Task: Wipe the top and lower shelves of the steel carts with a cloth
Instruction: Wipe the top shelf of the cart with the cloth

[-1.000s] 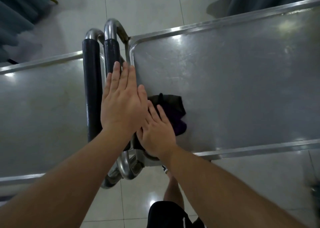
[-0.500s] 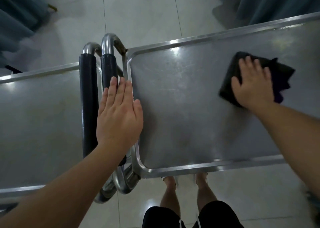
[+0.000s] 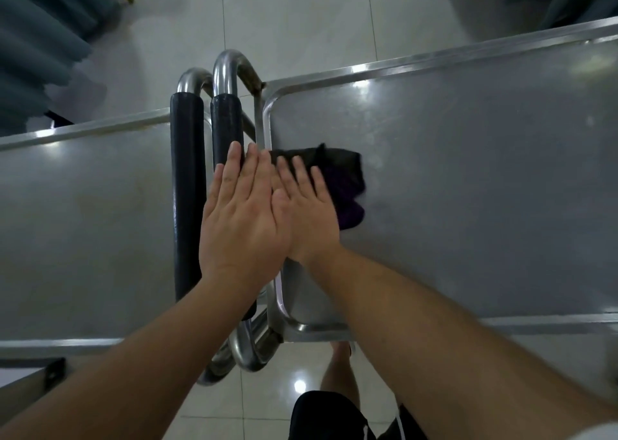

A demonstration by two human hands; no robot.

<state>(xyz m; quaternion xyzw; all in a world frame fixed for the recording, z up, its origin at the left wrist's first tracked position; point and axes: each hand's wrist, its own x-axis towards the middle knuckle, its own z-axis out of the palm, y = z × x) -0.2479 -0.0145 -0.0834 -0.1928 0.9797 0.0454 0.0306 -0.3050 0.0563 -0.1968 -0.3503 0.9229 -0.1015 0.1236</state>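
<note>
Two steel carts stand side by side, seen from above. The right cart's top shelf [image 3: 468,178] fills the right half of the view, the left cart's top shelf [image 3: 83,212] the left. A dark cloth [image 3: 344,182] with a purple fold lies at the left end of the right shelf. My right hand [image 3: 307,212] presses flat on the cloth with straight fingers. My left hand [image 3: 240,218] rests flat with straight fingers on the black foam grip of the right cart's handle [image 3: 227,125], partly over my right hand.
The left cart's padded handle [image 3: 185,178] runs next to the right cart's handle. Grey-blue curtains [image 3: 36,38] hang at the far left and far right. Glossy white floor tiles [image 3: 294,18] lie beyond the carts. My legs and dark shorts [image 3: 334,413] show below.
My right hand has swept the cloth from the right part of the shelf back to its left end, beside my left hand. My left hand has stayed on the handle.
</note>
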